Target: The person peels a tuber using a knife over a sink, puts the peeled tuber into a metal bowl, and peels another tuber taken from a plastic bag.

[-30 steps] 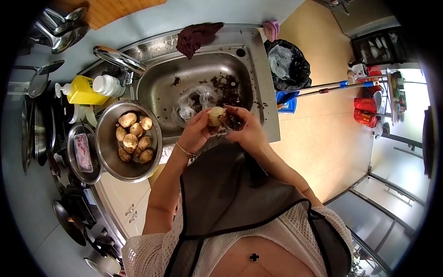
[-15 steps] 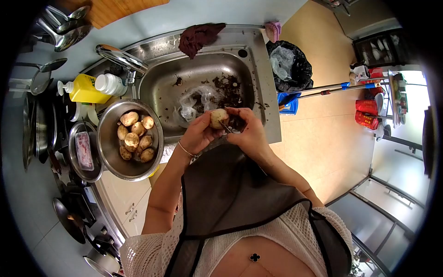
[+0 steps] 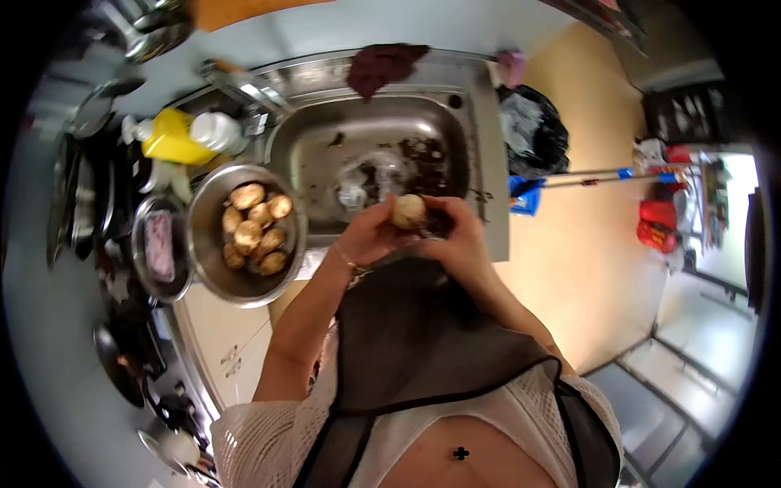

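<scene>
My left hand (image 3: 368, 236) is closed around a pale, partly peeled potato (image 3: 408, 212) above the sink's front edge. Close against its right side, my right hand (image 3: 457, 236) has its fingers curled. A thin dark bladed tool showed in that hand a moment ago; blur and the fingers hide it now. Below the hands, the steel sink (image 3: 317, 154) holds a clear plastic bag (image 3: 358, 183) and dark scattered peelings (image 3: 425, 159). Several brownish potatoes (image 3: 248, 234) lie in a steel bowl (image 3: 203, 268) to the left.
Beside the bowl is a metal dish (image 3: 172, 290) with a wrapped pinkish pack. A yellow bottle (image 3: 175, 137), a white bottle (image 3: 218, 132) and the faucet (image 3: 260, 96) stand behind. A dark red cloth (image 3: 382, 69) hangs at the sink's back rim. A black-bagged bin (image 3: 545, 134) stands right.
The whole view has shifted slightly and blurred. Both hands stay together at the potato, whose pale side now faces up more; the thin tool no longer shows clearly.
</scene>
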{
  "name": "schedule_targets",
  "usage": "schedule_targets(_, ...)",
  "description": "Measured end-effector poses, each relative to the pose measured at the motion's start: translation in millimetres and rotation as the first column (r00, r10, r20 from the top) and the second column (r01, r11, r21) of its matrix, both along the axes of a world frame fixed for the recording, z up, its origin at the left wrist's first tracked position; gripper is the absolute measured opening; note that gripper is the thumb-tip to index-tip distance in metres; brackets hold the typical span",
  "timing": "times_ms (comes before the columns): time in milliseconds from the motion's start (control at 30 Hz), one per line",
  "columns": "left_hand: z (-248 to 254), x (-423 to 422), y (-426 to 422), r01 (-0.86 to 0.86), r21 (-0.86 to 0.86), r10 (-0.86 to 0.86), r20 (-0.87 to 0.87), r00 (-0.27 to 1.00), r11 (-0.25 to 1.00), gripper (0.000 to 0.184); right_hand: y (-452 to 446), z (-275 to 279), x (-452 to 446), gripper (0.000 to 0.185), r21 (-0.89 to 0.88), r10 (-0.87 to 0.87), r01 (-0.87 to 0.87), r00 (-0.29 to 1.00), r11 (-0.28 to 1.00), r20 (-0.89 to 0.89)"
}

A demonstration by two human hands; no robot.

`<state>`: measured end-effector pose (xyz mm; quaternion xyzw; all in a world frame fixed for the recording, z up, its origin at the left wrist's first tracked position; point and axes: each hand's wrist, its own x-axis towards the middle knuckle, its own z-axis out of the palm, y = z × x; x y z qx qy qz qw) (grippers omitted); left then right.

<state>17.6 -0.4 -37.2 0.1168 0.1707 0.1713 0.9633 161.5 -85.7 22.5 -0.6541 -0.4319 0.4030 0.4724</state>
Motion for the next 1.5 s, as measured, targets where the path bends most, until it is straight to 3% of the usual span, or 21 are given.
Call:
schedule_targets(67, -9.6, -10.9, 0.9, 0.124, -0.039, -0.122, 0.046, 0.991, 0.992, 0.042, 4.3, 7.1, 10.4, 0.042, -0.073, 0.087, -0.099, 0.983, 0.992, -0.163)
schedule_targets(100, -2.7, -21.4, 1.4, 0.089, -0.037, -0.088, 0.019, 0.996, 0.995, 0.042, 11.0, 25.7, 13.5, 0.041, -0.297, 0.042, -0.125, 0.962, 0.946, -0.271)
schedule_targets(167, 23.5, -32.7, 4.0, 0.172, 0.221, -0.122, -0.221, 0.968, 0.96, 0.038, 12.1, 12.9, 17.4, 0.039, -0.276, -0.003, -0.098, 0.938, 0.956, -0.345)
schedule_targets(233, 53.2, -66.9, 12.0, 0.17, 0.573, 0.191, -0.516, 0.835, 0.802, 0.036, 16.3, 1.9, 21.5, 0.039, -0.272, -0.058, -0.052, 0.922, 0.961, -0.383)
schedule_targets(267, 57.5, -89.5, 18.4, 0.095, 0.661, 0.334, -0.492, 0.804, 0.745, 0.036, 22.2, -3.3, 26.7, 0.043, -0.249, -0.094, 0.004, 0.932, 0.969, -0.351)
schedule_targets(333, 71.4, -128.1, 29.2, 0.424, 0.748, 0.668, -0.655, 0.353, 0.51, 0.035, 28.2, -18.2, 33.1, 0.047, -0.227, -0.152, 0.083, 0.939, 0.97, -0.309)
schedule_targets(400, 44.3, -166.2, 38.8, 0.748, 0.595, 0.886, -0.463, 0.02, 0.293, 0.036, 34.9, -40.4, 30.1, 0.057, -0.125, -0.153, 0.129, 0.966, 0.984, -0.206)
schedule_targets(433, 32.7, -174.9, 37.4, 0.748, 0.598, 0.885, -0.465, 0.03, 0.288, 0.036, 36.8, -47.9, 32.9, 0.06, -0.157, -0.078, 0.054, 0.985, 0.986, -0.155)
schedule_targets(500, 18.5, -185.1, 35.4, 0.899, 0.358, 0.955, -0.24, -0.175, 0.254, 0.035, 36.5, -55.5, 29.8, 0.06, -0.173, -0.098, 0.085, 0.993, 0.981, -0.071)
schedule_targets(533, 32.8, -171.2, 36.9, 0.9, 0.363, 0.957, -0.242, -0.16, 0.242, 0.035, 36.2, -58.7, 28.9, 0.059, -0.19, -0.107, 0.108, 0.994, 0.976, 0.013)
schedule_targets(600, 56.4, -129.5, 26.8, 0.859, 0.509, 0.996, 0.093, 0.012, -0.058, 0.029, 32.0, -69.3, 32.1, 0.051, -0.184, -0.119, 0.119, 0.993, 0.976, 0.01)
schedule_targets(667, 42.7, -83.0, 14.3, 0.589, 0.802, 0.907, -0.317, 0.276, 0.101, 0.024, 28.7, -81.6, 35.8, 0.038, -0.163, -0.03, 0.075, 0.964, 0.984, 0.265)
schedule_targets(700, 23.1, -61.0, 10.9, 0.632, 0.761, 0.804, -0.462, 0.374, 0.143, 0.02, 31.0, -66.6, 29.3, 0.027, -0.235, -0.087, 0.1, 0.994, 0.967, 0.065)
schedule_targets(767, -42.8, -24.6, 22.3, 0.627, 0.777, 0.683, -0.493, 0.539, 0.066, 0.021, 30.0, -56.4, 30.6, 0.026, -0.3, -0.037, 0.055, 0.997, 0.952, 0.067)
schedule_targets(833, -132.2, 6.7, 41.1, 0.753, 0.648, 0.553, -0.671, 0.493, 0.115, 0.022, 24.7, -63.7, 32.1, 0.033, -0.303, 0.009, 0.019, 0.996, 0.953, 0.09)
schedule_targets(933, -187.9, 27.4, 60.2, 0.877, 0.473, 0.468, -0.796, 0.383, 0.088, 0.016, 23.1, -45.3, 28.0, 0.046, -0.353, 0.03, -0.016, 0.999, 0.935, 0.032)
schedule_targets(1000, -191.1, 29.4, 67.0, 0.989, -0.127, 0.511, -0.847, -0.146, 0.072, 0.021, 19.9, -44.4, 29.5, 0.054, -0.264, 0.049, -0.032, 0.997, 0.964, 0.059)
schedule_targets(1067, -187.9, 8.5, 75.6, 0.936, -0.069, 0.436, -0.872, -0.224, 0.344, 0.029, 21.0, -29.2, 30.6, 0.051, -0.325, 0.041, -0.034, 0.999, 0.945, 0.016)
schedule_targets(1167, -212.7, -4.7, 70.3, 0.853, -0.095, 0.379, -0.867, -0.325, 0.514, 0.028, 18.9, -37.8, 36.9, 0.047, -0.316, 0.032, -0.044, 0.999, 0.948, -0.043)
schedule_targets(1433, -178.5, -6.8, 49.2, 0.921, -0.159, 0.405, -0.862, -0.305, 0.356, 0.028, 34.8, -21.4, 41.9, 0.042, -0.439, 0.192, -0.278, 0.954, 0.854, -0.232)
schedule_targets(1500, -161.0, -5.1, 47.9, 0.929, -0.106, 0.415, -0.872, -0.259, 0.356, 0.03, 36.9, -26.0, 47.8, 0.044, -0.405, 0.171, -0.363, 0.883, 0.839, -0.437)
